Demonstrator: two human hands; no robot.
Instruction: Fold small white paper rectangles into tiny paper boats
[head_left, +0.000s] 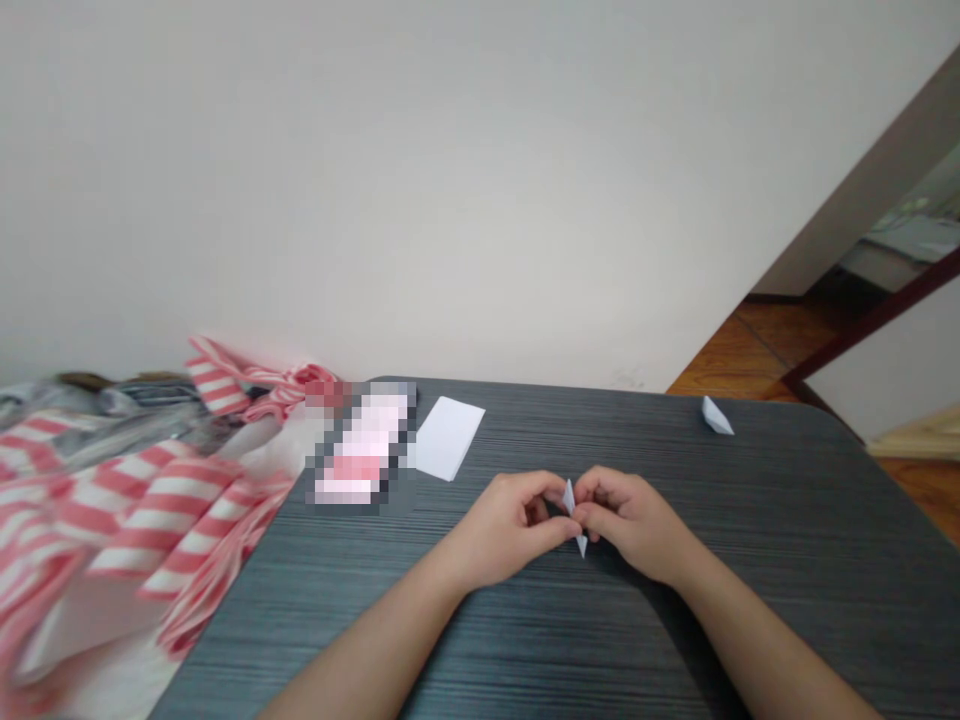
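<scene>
Between my two hands, just above the dark table, is a small folded white paper (570, 496) with pointed ends, seen almost edge-on. My left hand (517, 525) pinches it from the left with thumb and fingers. From the other side my right hand (626, 520) grips the same paper, its thumb near the left thumb. The middle of the paper is hidden behind my fingertips. Another folded white paper piece (717, 416) lies at the far right of the table. Left of centre, white paper sheets (450, 438) lie flat; I cannot tell how many.
The dark wood-grain table (795, 560) reaches to the pale wall (480, 200). A blurred-out pink rectangular object (364, 440) lies beside the sheets. Red-and-white striped cloth (165, 505) is heaped off the left edge. Wooden floor (739, 350) shows at the right.
</scene>
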